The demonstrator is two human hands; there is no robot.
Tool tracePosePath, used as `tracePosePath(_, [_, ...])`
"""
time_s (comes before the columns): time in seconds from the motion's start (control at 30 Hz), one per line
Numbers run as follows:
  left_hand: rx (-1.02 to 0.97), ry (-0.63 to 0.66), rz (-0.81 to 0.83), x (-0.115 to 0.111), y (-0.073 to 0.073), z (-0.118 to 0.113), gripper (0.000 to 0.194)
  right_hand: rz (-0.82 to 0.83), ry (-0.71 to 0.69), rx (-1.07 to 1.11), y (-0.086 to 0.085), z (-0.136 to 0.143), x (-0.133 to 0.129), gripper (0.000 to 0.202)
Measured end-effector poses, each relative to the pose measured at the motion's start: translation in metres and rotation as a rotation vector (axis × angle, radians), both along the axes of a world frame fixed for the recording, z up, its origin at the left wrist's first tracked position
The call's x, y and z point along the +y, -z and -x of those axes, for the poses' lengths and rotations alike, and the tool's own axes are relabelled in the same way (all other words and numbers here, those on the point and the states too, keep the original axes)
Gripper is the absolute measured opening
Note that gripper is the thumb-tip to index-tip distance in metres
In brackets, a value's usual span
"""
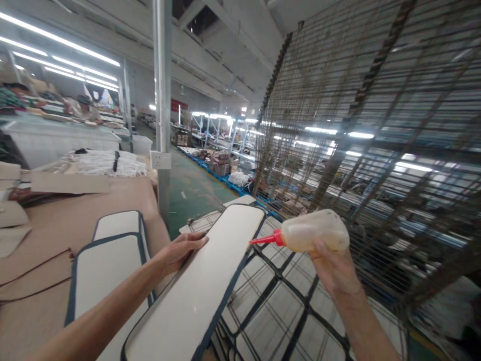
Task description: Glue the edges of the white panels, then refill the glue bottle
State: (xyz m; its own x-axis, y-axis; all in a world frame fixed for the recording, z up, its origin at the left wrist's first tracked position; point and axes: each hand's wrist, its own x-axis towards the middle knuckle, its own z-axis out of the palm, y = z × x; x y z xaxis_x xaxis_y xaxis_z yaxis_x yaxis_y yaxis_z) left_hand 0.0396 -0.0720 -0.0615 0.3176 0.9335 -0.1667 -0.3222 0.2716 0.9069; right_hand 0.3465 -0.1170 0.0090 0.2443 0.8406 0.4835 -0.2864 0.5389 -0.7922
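My left hand (187, 249) grips the left edge of a long white panel (210, 265) with rounded corners and a dark border. The panel slants up and away from me. In my right hand (334, 265) is a squeeze bottle (315, 230), lying nearly sideways, with a red nozzle (266, 238). Its tip points left and meets the panel's right edge, though I cannot tell whether it touches. Pale yellowish liquid shows inside the bottle. Two similar dark-edged white panels (107, 271) lie overlapping on the table to the left.
A brown-covered table (41, 220) spans the left, with a bundle of white strips (108, 163) at its back. Wire racks (361, 115) rise on the right, and a lower rack holds white pieces (278, 296). A metal post (162, 90) with a socket stands ahead.
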Motion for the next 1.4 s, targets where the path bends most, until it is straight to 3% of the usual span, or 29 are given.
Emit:
tracePosePath(0.13, [0.031, -0.038, 0.013, -0.01, -0.004, 0.007, 0.054, -0.031, -0.088, -0.028, 0.002, 0.01, -0.011, 0.064])
tracePosePath(0.3, [0.025, -0.029, -0.013, -0.014, -0.009, 0.026, 0.054, -0.057, -0.085, -0.044, -0.002, 0.03, -0.023, 0.074])
tracePosePath(0.67, [-0.071, 0.004, -0.054, -0.02, -0.006, 0.083, 0.046, -0.06, -0.014, -0.138, -0.021, 0.087, -0.026, 0.056])
tracePosePath(0.83, [-0.1, 0.02, -0.036, -0.02, 0.001, 0.1, 0.047, -0.02, 0.017, -0.082, -0.037, 0.111, -0.021, 0.06])
tracePosePath(1.0, [-0.108, 0.0, -0.044, -0.02, 0.003, 0.113, 0.05, -0.103, 0.038, -0.147, -0.054, 0.133, -0.017, 0.058])
tracePosePath(1.17, [-0.111, -0.045, -0.048, -0.026, 0.0, 0.125, 0.051, -0.197, 0.076, -0.145, -0.051, 0.144, -0.021, 0.054])
tracePosePath(1.4, [-0.07, -0.067, -0.055, -0.035, -0.009, 0.123, 0.055, -0.146, 0.034, -0.108, -0.035, 0.134, -0.026, 0.057])
